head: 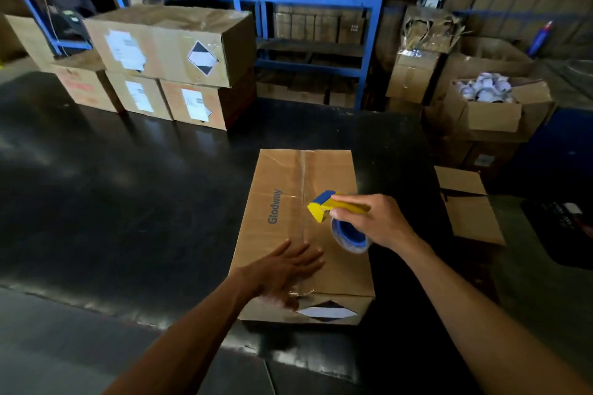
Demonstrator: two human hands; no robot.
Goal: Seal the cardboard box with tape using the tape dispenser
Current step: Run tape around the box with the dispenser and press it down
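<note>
The cardboard box (305, 234) lies on the dark table (128, 186), close to the table's near edge, with its flaps shut and a strip of clear tape (303, 202) running down the middle seam. The left hand (285, 269) is spread flat with its fingers apart, pressing on the near end of the box, right where the tape bends over the edge. The right hand (369, 218) is closed around the yellow and blue tape dispenser (337, 218), holding it over the middle of the box, a little to the right of the seam. It looks lifted off the box, but the picture cannot show this for sure. Some things could go wrong from here. If the dispenser comes down to the right of the seam, the tape may lie crooked and miss the gap between the flaps. If the right hand pulls hard while the left hand presses only lightly, the box may slide toward the near edge of the table and tip off. The loose tape could fold and stick to itself, or make bumps and wrinkles on the box. The dispenser likely has a sharp cutting edge, so the left hand's fingers could get scratched if it swings near them. Clear tape is hard to see in this dim light, so a missed spot on the seam may go unnoticed.
</note>
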